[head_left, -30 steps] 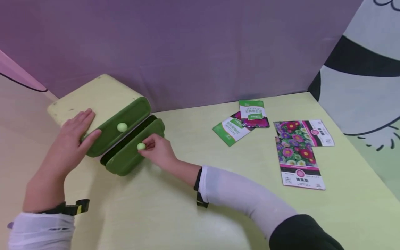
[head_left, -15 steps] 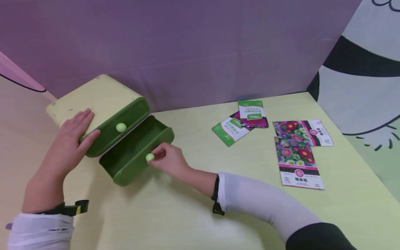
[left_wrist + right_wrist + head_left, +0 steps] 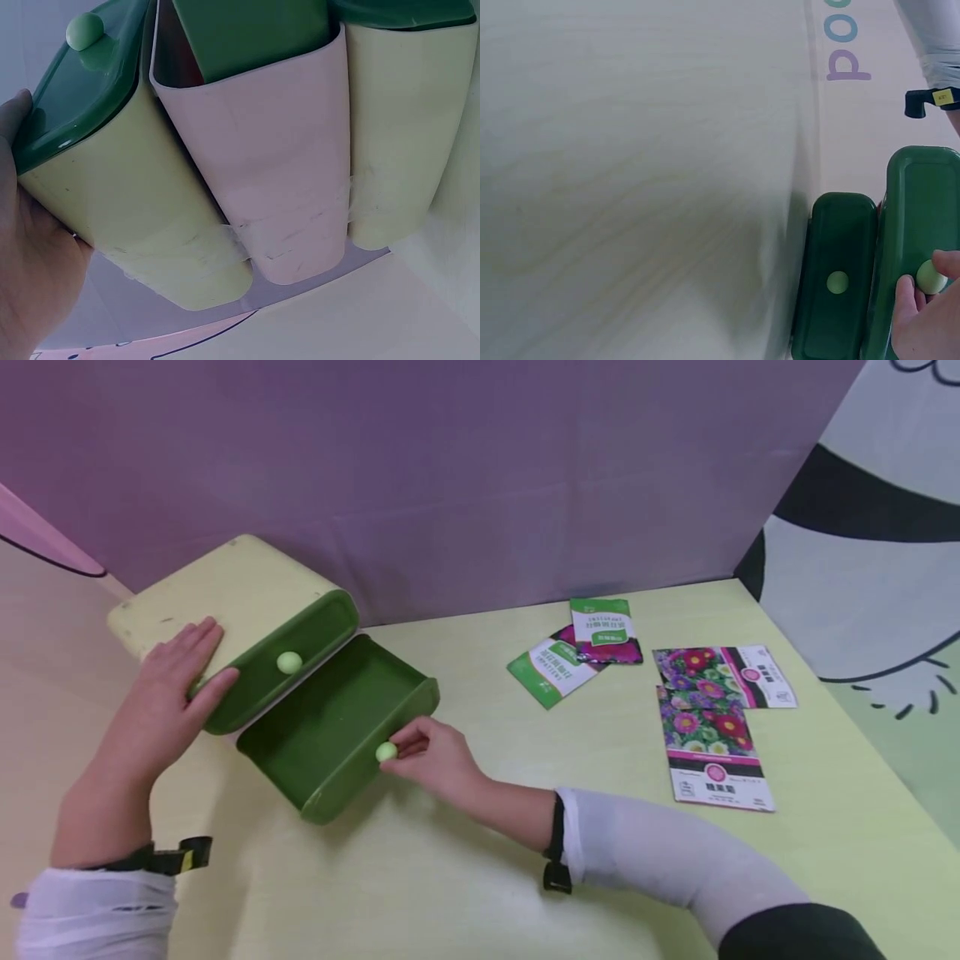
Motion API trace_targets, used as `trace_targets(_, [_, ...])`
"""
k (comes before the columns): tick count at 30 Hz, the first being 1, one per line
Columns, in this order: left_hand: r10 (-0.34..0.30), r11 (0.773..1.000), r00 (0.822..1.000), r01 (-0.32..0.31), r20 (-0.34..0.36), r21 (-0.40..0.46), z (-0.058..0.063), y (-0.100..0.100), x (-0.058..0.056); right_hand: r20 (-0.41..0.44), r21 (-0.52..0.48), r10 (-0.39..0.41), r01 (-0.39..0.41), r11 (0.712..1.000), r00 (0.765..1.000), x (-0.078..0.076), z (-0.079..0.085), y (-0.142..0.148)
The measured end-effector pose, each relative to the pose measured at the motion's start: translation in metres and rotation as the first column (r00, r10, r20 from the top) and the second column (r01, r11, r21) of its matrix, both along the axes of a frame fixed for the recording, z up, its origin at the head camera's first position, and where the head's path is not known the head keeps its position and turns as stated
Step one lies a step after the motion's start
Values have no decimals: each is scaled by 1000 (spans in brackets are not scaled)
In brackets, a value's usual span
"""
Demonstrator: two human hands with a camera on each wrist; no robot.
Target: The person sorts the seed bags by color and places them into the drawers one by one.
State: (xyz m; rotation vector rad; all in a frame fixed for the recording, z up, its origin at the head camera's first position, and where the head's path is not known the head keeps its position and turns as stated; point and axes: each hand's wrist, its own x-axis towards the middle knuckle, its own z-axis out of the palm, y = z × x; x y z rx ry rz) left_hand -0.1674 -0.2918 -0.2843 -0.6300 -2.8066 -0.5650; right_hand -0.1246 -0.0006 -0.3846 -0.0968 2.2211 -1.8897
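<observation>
A small stacked drawer unit (image 3: 240, 585) with cream and pink casings stands at the back left. Its middle green drawer (image 3: 330, 727) is pulled well out, and no contents show inside. My right hand (image 3: 442, 764) pinches that drawer's round pale green knob (image 3: 386, 752) between thumb and fingers. On the cream top rests my left hand (image 3: 161, 697), fingers straight, thumb along the top drawer's front. That top drawer (image 3: 330, 618) is closed, its own knob (image 3: 289, 662) free. In the left wrist view the green drawer (image 3: 255, 34) sticks out of the pink casing (image 3: 262, 165).
A closed bottom drawer (image 3: 840, 240) shows in the right wrist view. Two green-and-white seed packets (image 3: 558, 668) overlap near the table's back edge. Flower-picture seed packets (image 3: 712, 760) lie at the right. Behind the table (image 3: 450, 893) hangs a purple backdrop (image 3: 465, 485).
My right hand has drawn the middle drawer out, toward the lower right, from a narrow gap to a wide opening. My left hand has stayed on the unit's top.
</observation>
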Motion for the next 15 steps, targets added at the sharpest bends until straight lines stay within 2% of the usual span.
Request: trace_targets(15, [3,1000,1000,-3,18,-11,1,0,0,10,28,25,-25,999,1000,7,-14,9])
